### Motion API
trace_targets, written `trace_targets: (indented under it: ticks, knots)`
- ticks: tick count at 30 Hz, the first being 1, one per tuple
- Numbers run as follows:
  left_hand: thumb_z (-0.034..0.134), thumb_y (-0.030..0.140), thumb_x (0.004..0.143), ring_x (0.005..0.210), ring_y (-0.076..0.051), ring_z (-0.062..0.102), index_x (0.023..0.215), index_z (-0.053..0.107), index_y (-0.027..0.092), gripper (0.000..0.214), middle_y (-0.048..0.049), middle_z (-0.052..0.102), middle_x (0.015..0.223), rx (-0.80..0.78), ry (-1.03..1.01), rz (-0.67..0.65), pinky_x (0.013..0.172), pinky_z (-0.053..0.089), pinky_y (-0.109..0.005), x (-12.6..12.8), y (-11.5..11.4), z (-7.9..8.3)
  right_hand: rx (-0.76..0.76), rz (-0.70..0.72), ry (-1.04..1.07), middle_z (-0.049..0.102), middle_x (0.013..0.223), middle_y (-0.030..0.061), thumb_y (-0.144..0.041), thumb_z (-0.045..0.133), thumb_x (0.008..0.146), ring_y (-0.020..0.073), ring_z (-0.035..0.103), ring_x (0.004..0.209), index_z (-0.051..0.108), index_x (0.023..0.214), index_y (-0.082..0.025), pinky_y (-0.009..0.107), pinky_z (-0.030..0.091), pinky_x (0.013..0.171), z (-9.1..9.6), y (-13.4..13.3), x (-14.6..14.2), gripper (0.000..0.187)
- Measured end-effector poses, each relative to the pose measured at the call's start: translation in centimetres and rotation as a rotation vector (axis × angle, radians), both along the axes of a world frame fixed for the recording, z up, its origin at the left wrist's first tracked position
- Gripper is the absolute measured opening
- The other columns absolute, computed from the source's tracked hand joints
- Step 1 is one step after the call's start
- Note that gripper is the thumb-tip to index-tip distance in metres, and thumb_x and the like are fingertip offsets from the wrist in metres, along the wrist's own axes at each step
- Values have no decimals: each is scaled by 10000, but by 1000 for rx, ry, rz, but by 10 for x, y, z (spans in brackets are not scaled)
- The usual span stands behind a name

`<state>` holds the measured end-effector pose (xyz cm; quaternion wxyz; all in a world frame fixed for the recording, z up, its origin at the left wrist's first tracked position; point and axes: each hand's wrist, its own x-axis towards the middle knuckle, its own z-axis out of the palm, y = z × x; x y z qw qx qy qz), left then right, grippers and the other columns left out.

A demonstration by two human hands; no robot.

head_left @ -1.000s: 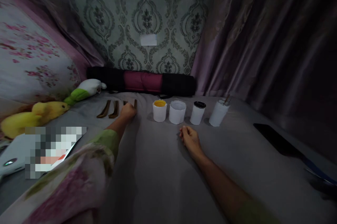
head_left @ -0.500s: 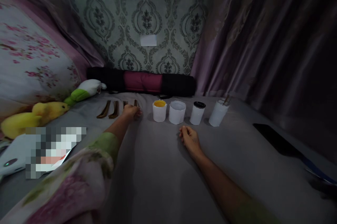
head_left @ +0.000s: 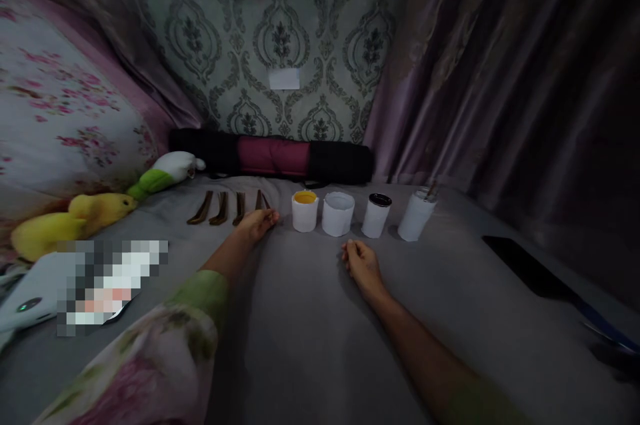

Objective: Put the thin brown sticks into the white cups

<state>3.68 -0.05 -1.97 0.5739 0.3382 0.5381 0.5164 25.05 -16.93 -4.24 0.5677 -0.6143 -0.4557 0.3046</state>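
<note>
Several brown wooden spoons (head_left: pixel 220 207) lie in a row on the grey sheet (head_left: pixel 300 318). My left hand (head_left: pixel 257 223) rests at the near end of the rightmost spoon (head_left: pixel 259 198), fingers pressed together and pointing right, apparently pinching its handle. Right of it stand white cups in a line: one with a yellow filling (head_left: pixel 305 210), a plain white one (head_left: pixel 338 213), one with a black top (head_left: pixel 376 215), and one with a stick in it (head_left: pixel 417 214). My right hand (head_left: pixel 361 265) lies on the sheet just before the cups, loosely curled, holding nothing.
A black and maroon roll (head_left: pixel 273 157) lies along the wall behind the row. Yellow (head_left: pixel 75 218) and green-white (head_left: pixel 163 172) plush toys and a floral pillow (head_left: pixel 60 112) are at the left. A dark flat slab (head_left: pixel 525 265) lies at the right by the curtain (head_left: pixel 500 78).
My left hand has slid right and back from over the two right-hand spoons, uncovering the third spoon. My right hand has stayed still.
</note>
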Motion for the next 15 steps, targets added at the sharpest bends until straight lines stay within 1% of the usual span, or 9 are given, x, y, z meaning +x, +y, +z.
trace_targets:
  ticks: [4, 9, 15]
  knots:
    - [466, -59, 736, 567, -63, 573, 629, 518, 119, 214, -11, 555, 608, -42, -125, -23, 595, 503, -158, 2, -8, 1, 5, -8, -4, 510, 534, -25, -499, 396, 774, 79, 409, 395, 546, 710, -168, 208, 307, 398, -2, 2, 0, 369]
    - [435, -98, 713, 560, -57, 566, 654, 538, 106, 236, -23, 571, 637, -49, -211, -40, 581, 497, -142, 5, -20, 4, 15, -9, -14, 517, 537, -25, -505, 397, 772, 82, 416, 402, 548, 710, -172, 209, 310, 402, -2, 1, 1, 371]
    - [420, -47, 750, 547, -74, 562, 700, 552, 92, 198, -45, 584, 618, -20, -263, -79, 519, 485, -155, 9, -31, 5, 9, -3, -12, 512, 547, -16, -490, 402, 775, 80, 422, 412, 541, 704, -168, 203, 312, 398, 1, -1, -1, 358]
